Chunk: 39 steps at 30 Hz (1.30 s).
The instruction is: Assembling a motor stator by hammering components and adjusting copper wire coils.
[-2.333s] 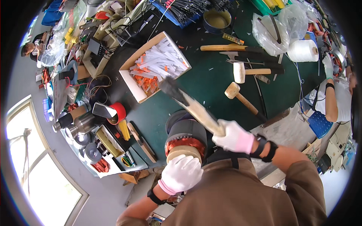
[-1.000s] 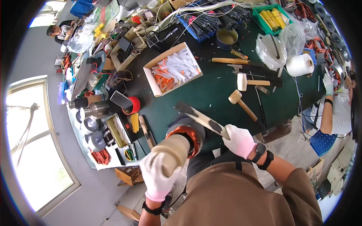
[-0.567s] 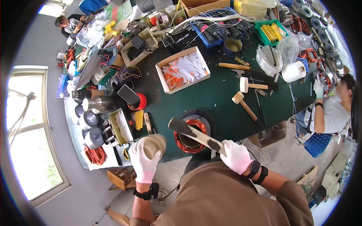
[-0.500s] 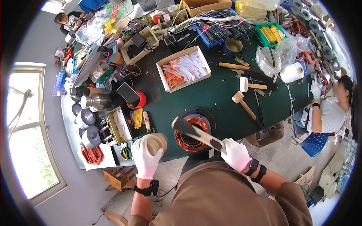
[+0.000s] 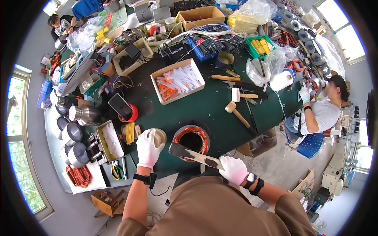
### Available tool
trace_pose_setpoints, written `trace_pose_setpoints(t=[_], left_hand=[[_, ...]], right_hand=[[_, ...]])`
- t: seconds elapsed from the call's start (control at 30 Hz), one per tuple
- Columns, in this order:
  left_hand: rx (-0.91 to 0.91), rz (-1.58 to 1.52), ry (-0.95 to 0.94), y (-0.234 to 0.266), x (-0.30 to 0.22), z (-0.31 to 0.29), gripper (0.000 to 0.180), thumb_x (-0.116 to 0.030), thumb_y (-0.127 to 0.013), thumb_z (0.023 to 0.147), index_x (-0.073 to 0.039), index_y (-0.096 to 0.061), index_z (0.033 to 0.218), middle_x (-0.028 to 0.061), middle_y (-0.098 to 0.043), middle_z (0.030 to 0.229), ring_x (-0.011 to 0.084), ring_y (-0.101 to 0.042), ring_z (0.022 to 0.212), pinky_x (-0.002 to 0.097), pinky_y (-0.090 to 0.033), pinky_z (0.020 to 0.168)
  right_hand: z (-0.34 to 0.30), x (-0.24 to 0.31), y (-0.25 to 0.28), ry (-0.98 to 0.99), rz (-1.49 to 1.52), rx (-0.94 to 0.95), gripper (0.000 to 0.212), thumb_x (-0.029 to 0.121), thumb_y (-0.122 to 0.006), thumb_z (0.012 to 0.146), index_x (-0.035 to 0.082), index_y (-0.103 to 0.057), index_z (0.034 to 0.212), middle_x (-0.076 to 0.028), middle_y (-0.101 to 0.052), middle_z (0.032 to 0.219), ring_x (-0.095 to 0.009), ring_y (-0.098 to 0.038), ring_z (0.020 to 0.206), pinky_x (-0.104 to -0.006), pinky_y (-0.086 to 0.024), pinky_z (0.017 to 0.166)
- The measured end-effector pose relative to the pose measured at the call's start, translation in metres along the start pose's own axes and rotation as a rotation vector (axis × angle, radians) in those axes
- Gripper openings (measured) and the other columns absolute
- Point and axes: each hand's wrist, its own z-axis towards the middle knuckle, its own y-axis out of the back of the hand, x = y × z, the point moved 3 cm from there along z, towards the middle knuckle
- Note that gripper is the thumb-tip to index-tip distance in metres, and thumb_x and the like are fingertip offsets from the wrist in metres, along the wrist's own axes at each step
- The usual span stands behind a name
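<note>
My left hand [image 5: 148, 150], in a white glove, is closed on a round, cream-coloured block [image 5: 160, 138] that looks like wood, at the table's near edge. A short wooden piece shows just behind that hand; whether it joins the block I cannot tell. In my gloved right hand [image 5: 234, 170] is one end of a flat wooden bar [image 5: 198, 157] with dark, worn patches. The bar's far end lies across the near rim of a motor stator [image 5: 205, 139] with orange-red windings and a dark, round opening. Whether bar and stator touch is unclear.
Two light-headed mallets [image 5: 239, 115] [image 5: 246, 95] lie right of the stator. Beyond it stands a white box [image 5: 155, 76] of paper strips. Scissors [image 5: 115, 171], a phone [image 5: 119, 106] and metal flasks [image 5: 84, 114] are at left. A co-worker [image 5: 321, 112] sits at right.
The view has shifted, so the table appears lower and further left. The wooden bar's far end has come down from above the stator to its near rim. Both hands keep their holds.
</note>
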Motion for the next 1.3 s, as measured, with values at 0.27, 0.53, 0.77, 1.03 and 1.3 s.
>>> trace_pose_setpoints(t=[0.27,0.53,0.77,1.03,1.3], left_hand=[[-0.110,-0.232,-0.044,0.018,-0.058,0.019,0.059,-0.013,-0.081,0.081,-0.001,-0.062,0.135,0.0206,-0.065,0.134,0.0409,-0.058,0.129,0.0486,-0.043,0.115],[0.107,-0.132,-0.035,-0.011,-0.092,0.013,0.042,-0.018,-0.078,0.087,0.000,-0.065,0.122,0.0199,-0.069,0.112,0.0406,-0.066,0.108,0.0487,-0.053,0.096],[0.170,-0.349,0.369,-0.008,-0.053,-0.083,0.033,-0.013,-0.076,0.091,0.000,-0.065,0.120,0.0128,-0.068,0.104,0.0246,-0.071,0.086,0.0360,-0.058,0.081],[0.658,-0.141,0.424,-0.067,0.039,-0.248,0.034,-0.037,-0.067,0.097,-0.007,-0.072,0.112,0.0172,-0.074,0.109,0.0392,-0.071,0.105,0.0487,-0.056,0.092],[1.031,-1.309,1.090,-0.097,0.057,-0.589,0.039,-0.017,-0.052,0.105,-0.011,-0.071,0.139,0.0112,-0.055,0.160,0.0304,-0.064,0.133,0.0436,-0.047,0.116]], right_hand=[[0.036,-0.111,-0.035,-0.469,0.207,-0.179,0.031,0.026,-0.072,0.093,0.005,-0.062,0.113,-0.022,-0.074,0.099,-0.045,-0.072,0.092,-0.0545,-0.058,0.080],[0.087,-0.161,-0.025,-0.289,-0.081,-0.438,0.036,0.023,-0.077,0.087,0.009,-0.061,0.117,-0.014,-0.067,0.105,-0.036,-0.068,0.099,-0.0489,-0.057,0.083],[0.051,-0.117,-0.030,-0.165,0.097,-0.405,0.039,0.021,-0.073,0.089,0.003,-0.065,0.123,-0.018,-0.067,0.113,-0.038,-0.065,0.107,-0.0506,-0.055,0.090],[0.021,-0.117,-0.077,-0.106,0.032,-0.170,0.036,0.022,-0.071,0.089,0.003,-0.068,0.119,-0.019,-0.069,0.113,-0.040,-0.067,0.107,-0.0515,-0.056,0.092],[-0.072,-0.150,-0.120,0.034,-0.217,0.568,0.022,0.028,-0.062,0.098,0.008,-0.072,0.096,-0.019,-0.072,0.097,-0.041,-0.070,0.091,-0.0541,-0.057,0.078]])
